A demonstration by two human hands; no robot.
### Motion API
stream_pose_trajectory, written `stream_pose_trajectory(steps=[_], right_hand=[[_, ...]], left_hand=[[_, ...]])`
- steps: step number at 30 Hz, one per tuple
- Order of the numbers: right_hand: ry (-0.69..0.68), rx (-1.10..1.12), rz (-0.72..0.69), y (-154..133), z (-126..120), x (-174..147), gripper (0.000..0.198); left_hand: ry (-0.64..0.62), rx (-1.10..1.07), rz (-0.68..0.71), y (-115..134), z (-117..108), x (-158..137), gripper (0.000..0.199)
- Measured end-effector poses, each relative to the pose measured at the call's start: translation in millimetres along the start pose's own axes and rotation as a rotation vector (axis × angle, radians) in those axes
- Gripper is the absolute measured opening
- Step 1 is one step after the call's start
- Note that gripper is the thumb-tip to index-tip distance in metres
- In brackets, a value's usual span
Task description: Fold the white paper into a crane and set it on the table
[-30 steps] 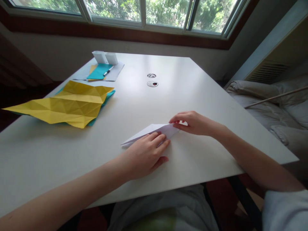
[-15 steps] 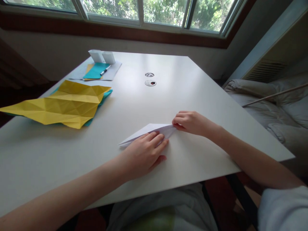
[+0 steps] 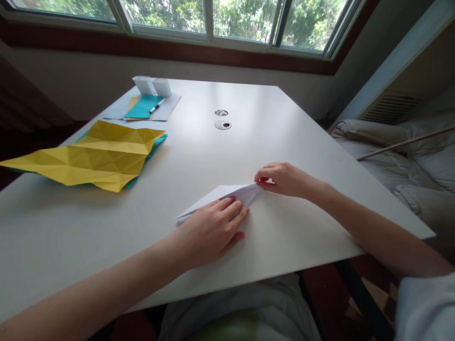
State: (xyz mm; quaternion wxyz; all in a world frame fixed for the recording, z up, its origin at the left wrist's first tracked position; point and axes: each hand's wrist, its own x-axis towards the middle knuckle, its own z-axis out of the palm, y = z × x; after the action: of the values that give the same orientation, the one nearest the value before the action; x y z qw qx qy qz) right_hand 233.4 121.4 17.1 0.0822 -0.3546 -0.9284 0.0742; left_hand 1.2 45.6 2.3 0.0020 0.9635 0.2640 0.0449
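Observation:
A folded sheet of white paper (image 3: pixel 213 195) lies on the white table (image 3: pixel 305 218) close to its front edge, with pointed ends at left and right. My left hand (image 3: pixel 215 227) rests flat over the near side of the paper, fingers stretched out and pressing on it. At the paper's right tip, my right hand (image 3: pixel 280 179) pinches the corner between thumb and fingers. The left hand covers part of the near folds.
A creased yellow sheet (image 3: pixel 103 154) lies over a teal sheet (image 3: pixel 156 143) at the left. Farther back are a teal paper (image 3: pixel 144 106), a pen (image 3: pixel 157 105) and small white folded pieces (image 3: pixel 152 86). Two round inserts (image 3: pixel 222 125) sit mid-table. A padded seat (image 3: pixel 377 147) stands at right.
The right hand's fingers have shifted slightly at the paper's tip, with a small gap now showing between thumb and fingers. The left hand stays in place on the paper.

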Motion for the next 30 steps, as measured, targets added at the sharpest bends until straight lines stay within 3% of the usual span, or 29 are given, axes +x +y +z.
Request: stream_pose_trajectory(steps=[7,13,19,23,30], right_hand=[[-0.05,-0.178,-0.084,-5.8,1.3,5.6,0.012],[0.09,-0.178,-0.173,-1.3,6.0,-4.6,0.02],[0.177,-0.088,-0.307,6.6,13.5,-16.1,0.019],[0.157,-0.023,-0.281,9.1,18.3,-20.3,0.022],[0.189,0.183,-0.118,10.7,22.0,-21.5,0.019]], left_hand=[[0.022,0.035,0.02,0.2,0.1,0.8,0.036],[0.117,0.151,0.008,1.8,0.5,0.6,0.031],[0.024,0.034,0.033,-6.3,-1.6,4.1,0.032],[0.003,0.012,0.033,-8.7,0.1,3.3,0.035],[0.009,0.013,-0.035,-13.9,4.2,6.0,0.052]])
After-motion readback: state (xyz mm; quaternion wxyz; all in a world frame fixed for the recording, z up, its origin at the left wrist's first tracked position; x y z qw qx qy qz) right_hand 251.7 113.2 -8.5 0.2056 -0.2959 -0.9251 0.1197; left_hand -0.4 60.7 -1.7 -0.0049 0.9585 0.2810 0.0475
